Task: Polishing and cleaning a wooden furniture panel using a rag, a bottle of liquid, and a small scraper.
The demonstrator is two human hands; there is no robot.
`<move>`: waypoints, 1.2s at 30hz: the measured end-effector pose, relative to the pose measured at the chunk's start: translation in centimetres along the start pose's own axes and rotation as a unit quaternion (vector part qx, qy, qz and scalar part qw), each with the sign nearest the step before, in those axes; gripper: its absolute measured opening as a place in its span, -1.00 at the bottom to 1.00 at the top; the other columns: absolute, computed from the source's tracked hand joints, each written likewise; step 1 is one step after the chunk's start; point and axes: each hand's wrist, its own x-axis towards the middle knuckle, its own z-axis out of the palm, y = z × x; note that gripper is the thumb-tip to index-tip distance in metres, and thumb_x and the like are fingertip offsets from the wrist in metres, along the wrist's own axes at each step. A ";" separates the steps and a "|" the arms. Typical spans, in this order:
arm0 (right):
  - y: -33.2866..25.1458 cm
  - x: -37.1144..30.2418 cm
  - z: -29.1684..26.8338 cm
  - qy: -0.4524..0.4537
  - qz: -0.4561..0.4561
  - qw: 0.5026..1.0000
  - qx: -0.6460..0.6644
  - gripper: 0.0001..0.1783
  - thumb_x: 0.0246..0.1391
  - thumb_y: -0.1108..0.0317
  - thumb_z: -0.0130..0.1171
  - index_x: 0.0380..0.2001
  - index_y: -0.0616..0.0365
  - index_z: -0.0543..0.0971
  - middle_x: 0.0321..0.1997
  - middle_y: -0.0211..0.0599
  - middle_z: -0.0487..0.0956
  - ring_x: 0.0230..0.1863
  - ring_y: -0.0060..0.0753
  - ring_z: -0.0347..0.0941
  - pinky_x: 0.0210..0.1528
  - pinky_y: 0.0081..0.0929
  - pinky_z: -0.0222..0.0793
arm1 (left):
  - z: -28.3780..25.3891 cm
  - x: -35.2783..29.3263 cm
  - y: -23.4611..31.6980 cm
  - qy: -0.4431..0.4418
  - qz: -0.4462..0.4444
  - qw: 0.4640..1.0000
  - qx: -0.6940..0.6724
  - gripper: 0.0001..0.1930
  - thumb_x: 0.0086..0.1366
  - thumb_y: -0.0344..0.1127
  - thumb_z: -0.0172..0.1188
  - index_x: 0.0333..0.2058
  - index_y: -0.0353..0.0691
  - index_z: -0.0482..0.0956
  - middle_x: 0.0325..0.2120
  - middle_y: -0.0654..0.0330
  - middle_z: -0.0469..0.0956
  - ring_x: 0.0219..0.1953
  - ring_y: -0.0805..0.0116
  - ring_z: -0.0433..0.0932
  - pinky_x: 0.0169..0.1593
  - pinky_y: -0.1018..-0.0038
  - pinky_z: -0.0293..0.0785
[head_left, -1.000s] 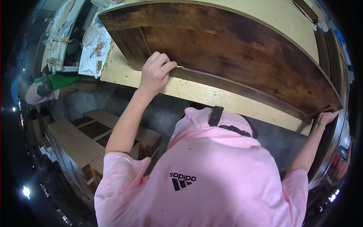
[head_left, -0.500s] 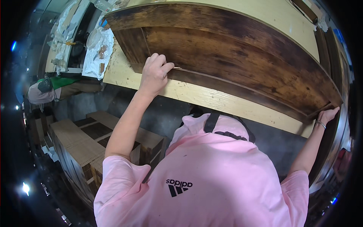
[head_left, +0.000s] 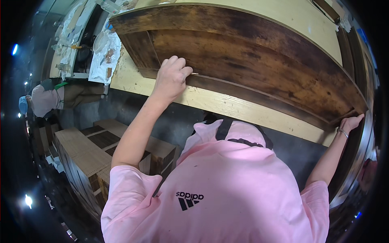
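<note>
Dark framed panel (head_left: 243,52) found lying across the desk (head_left: 227,104)

From where I stood, the panel's long axis ran crosswise before the worker, left to right. The left hand (head_left: 173,77) sat on its near long edge, left of centre, so most of the panel lay ahead of that grip and to its right. The right hand (head_left: 351,123) was at the near right corner. Both appeared to touch the wood; the left was the nearer to the panel's middle.

Left grip: fingers curled in tightly, close to a fist, thumb side toward the right. A pale sliver showed beside the fingertips; whether it was a held item or a bright bit of edge could not be determined. Right grip: fingers partly hidden at the corner, so I could not tell how far it was closed or whether it had hold of the panel.

Materials: the panel was brown wood or a wood-look finish, streaked and blotched nearly black, with raised borders around a recessed field. Its far edge looked bowed, probably from the lens. The desk was pale yellow, scuffed and specked along its front. Crinkled whitish sheeting (head_left: 96,69) lay beyond the panel's left end.
</note>
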 end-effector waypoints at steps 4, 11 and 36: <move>-0.1 -0.3 -0.1 0.006 -0.007 1.000 -0.001 -0.34 0.28 0.00 -0.10 0.09 0.50 0.38 0.17 -0.15 0.44 0.11 -0.23 0.41 0.19 -0.39 0.27 | -0.9 -1.1 -1.4 -0.012 -0.060 0.998 0.002 -0.93 0.01 -0.49 0.23 -0.49 -0.18 0.56 -0.55 0.22 0.30 -0.38 0.21 0.35 -0.30 0.33 0.26; -0.4 -0.5 0.0 0.011 -0.009 1.000 -0.004 -0.33 0.29 -0.01 -0.11 0.09 0.50 0.38 0.16 -0.14 0.44 0.11 -0.22 0.41 0.19 -0.39 0.27 | -0.6 -0.4 -0.9 0.000 -0.036 0.999 -0.009 -0.92 -0.05 -0.51 0.22 -0.54 -0.19 0.53 -0.57 0.20 0.31 -0.39 0.21 0.35 -0.30 0.33 0.26; -0.3 -0.7 -0.5 0.038 -0.017 0.999 -0.004 -0.33 0.26 -0.01 -0.06 0.04 0.53 0.42 0.10 -0.18 0.47 0.03 -0.28 0.42 0.11 -0.40 0.32 | -0.5 -0.3 -0.5 0.020 -0.011 1.000 0.013 -0.85 -0.09 -0.54 0.23 -0.47 -0.17 0.58 -0.56 0.24 0.31 -0.37 0.22 0.35 -0.29 0.35 0.26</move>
